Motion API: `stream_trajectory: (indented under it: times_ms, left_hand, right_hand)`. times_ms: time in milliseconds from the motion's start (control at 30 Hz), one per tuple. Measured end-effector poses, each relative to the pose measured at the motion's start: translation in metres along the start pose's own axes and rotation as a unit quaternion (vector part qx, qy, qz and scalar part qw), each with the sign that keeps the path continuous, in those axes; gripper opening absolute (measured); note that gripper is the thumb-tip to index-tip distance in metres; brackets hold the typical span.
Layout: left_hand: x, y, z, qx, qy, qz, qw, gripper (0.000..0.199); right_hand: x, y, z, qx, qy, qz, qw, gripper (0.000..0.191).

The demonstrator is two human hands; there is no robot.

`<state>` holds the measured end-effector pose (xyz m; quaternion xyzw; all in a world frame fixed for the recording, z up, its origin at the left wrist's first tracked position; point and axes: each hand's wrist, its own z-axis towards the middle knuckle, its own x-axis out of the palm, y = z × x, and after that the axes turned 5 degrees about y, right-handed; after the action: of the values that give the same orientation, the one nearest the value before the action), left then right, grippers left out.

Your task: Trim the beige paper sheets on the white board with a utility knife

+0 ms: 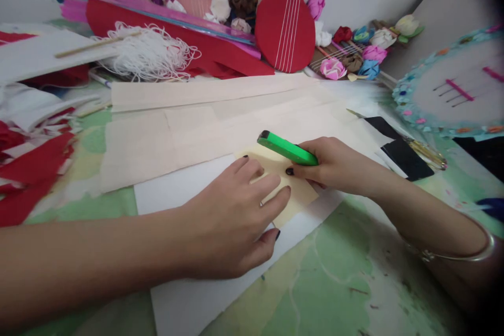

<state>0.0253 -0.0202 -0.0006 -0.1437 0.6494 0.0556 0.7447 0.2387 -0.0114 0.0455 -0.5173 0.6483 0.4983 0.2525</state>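
My left hand lies with its fingers spread over a small cream paper piece and a white sheet, holding nothing. To its right, my right hand is closed round a bright green cutter, whose dark end points up and left. The cream piece rests on the white sheet, partly hidden under both hands. Beyond them lie long pale strips of paper. No blade can be made out on the green cutter.
Scissors and black pieces lie at the right. White string and red scraps are heaped at the left. A red paper instrument and paper flowers stand at the back, and a blue-edged round decoration at the right.
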Motion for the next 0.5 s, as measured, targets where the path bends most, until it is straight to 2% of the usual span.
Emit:
stream_trajectory:
  times_ms: [167, 500]
  left_hand:
    - [0.0037, 0.0, -0.002, -0.007, -0.022, 0.002, 1.0, 0.048]
    - [0.002, 0.0014, -0.0017, -0.007, -0.001, -0.006, 1.0, 0.049]
  right_hand:
    - [-0.0002, 0.0005, 0.0001, -0.003, -0.003, -0.026, 1.0, 0.015]
    - [0.0, -0.006, 0.0018, 0.007, 0.001, -0.081, 0.997, 0.02]
